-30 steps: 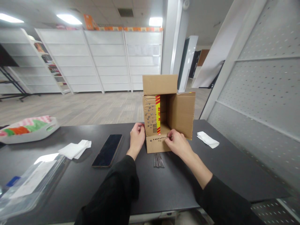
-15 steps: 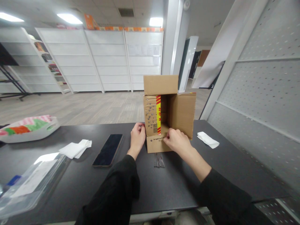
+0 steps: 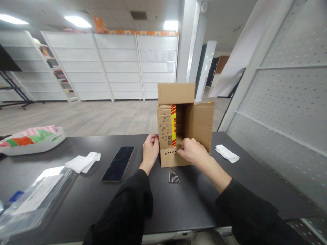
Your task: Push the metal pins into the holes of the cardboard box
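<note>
A cardboard box (image 3: 176,127) stands open towards me. Its left flap, with red-and-yellow tape, carries many small grey round spots, and the front lower flap (image 3: 184,162) has dark holes in rows. My left hand (image 3: 151,148) is at the box's left edge, fingers closed together; what they pinch is hidden. At the lower flap's upper right, by the holes, my right hand (image 3: 192,149) has its fingertips pinched, and anything between them is too small to make out. Several thin metal rods, like nails (image 3: 174,175), lie fanned on the table just before the flap.
On the dark table (image 3: 178,207) a phone (image 3: 118,164) lies left of the box, with folded tissues (image 3: 83,162) beyond it. A clear plastic case (image 3: 38,200) and a white basket (image 3: 33,142) are farther left. Another tissue (image 3: 227,153) lies right. A perforated panel (image 3: 288,102) stands along the right.
My right hand stays pinched at the lower flap with hardly any movement, and the left hand stays at the box's edge. The whole view has shifted very slightly.
</note>
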A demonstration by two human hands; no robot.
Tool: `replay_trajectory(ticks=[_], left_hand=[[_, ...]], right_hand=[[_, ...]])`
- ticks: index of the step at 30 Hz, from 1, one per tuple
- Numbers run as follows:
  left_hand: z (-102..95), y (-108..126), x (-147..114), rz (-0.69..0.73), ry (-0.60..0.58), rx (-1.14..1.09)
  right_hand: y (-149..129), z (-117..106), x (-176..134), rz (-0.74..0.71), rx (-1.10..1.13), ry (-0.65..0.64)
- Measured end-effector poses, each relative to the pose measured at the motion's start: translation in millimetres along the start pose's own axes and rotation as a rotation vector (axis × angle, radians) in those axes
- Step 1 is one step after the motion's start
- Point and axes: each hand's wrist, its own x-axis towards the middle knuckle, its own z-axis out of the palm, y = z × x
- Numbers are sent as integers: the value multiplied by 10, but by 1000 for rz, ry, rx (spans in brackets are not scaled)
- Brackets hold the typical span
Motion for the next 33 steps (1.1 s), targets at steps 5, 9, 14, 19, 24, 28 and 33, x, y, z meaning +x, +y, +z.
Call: replay_trajectory(ticks=[5, 9, 14, 19, 24, 28, 33], left_hand=[[-2, 3, -1, -1, 2, 8], [-1, 14, 0, -3, 8, 2], [-2, 19, 1, 1, 4, 16], [-3, 10, -1, -1, 5, 28], [3, -3, 2, 6, 0, 7], [-2, -7, 0, 9, 4, 16], [-8, 3, -3, 2, 5, 14]], right_hand=[[4, 9, -18, -43, 82, 3], [29, 27, 2, -64, 119, -15], [61, 27, 21, -60, 130, 12], [92, -25, 21, -73, 178, 41], [133, -123, 22, -81, 243, 92], [127, -263, -20, -85, 315, 173], [175, -348, -201, -117, 460, 243]])
